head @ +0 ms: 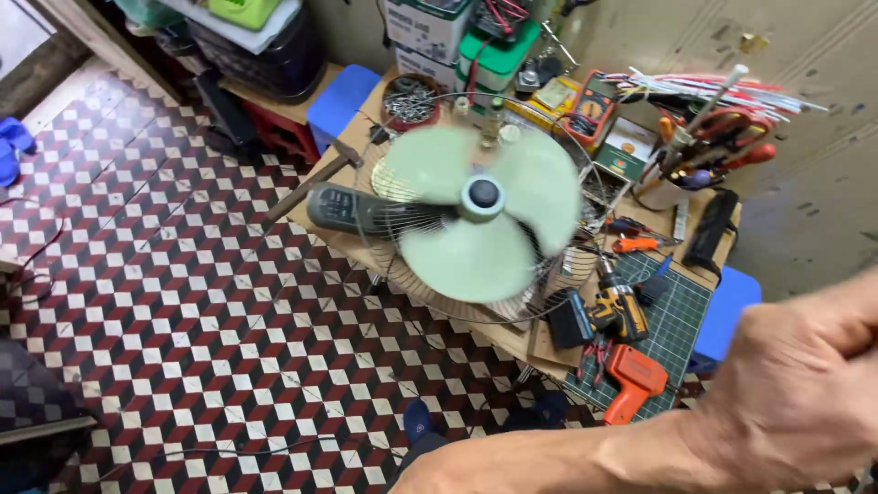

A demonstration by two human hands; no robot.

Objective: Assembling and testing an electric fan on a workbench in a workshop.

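A blurred forearm crosses the bottom of the view from the lower middle to the right edge. It ends in what looks like my left hand (796, 384), close to the camera, with curled fingers that run off the frame. Whether it holds anything is hidden. It touches nothing on the table. An electric fan (482, 206) lies face up on the small wooden table (329, 178). It has pale green blades inside a round wire guard. The blades look smeared, as if turning. My right hand is out of view.
An orange drill (634, 377) and a yellow-and-black cordless driver (617, 306) lie on a green cutting mat (681, 320). A cup of pliers and screwdrivers (672, 178), a meter (593, 105), a bowl of screws (410, 99), boxes and blue stools crowd around. The floor is checkered tile.
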